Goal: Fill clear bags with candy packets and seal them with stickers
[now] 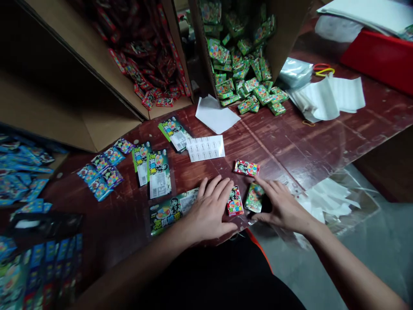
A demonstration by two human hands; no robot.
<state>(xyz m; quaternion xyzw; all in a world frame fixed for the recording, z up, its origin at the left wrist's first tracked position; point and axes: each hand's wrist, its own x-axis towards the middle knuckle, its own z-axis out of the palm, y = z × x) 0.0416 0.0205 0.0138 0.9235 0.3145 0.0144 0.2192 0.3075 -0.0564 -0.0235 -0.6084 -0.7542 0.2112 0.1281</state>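
Observation:
My left hand lies flat with fingers stretched out, over the right end of a printed plastic pouch. Its fingertips are beside a small red candy box near the table's front edge. My right hand curves around a small green candy box, thumb and index finger apart at its near and far ends. Whether they press on it I cannot tell. That index fingertip meets the edge of a second red candy box, lying crosswise farther back.
Cartons of red packs and green boxes stand behind. A sticker sheet, more pouches and blue and purple packets lie leftward. Scissors and white sheets are at right; a plastic bag of scraps hangs at the edge.

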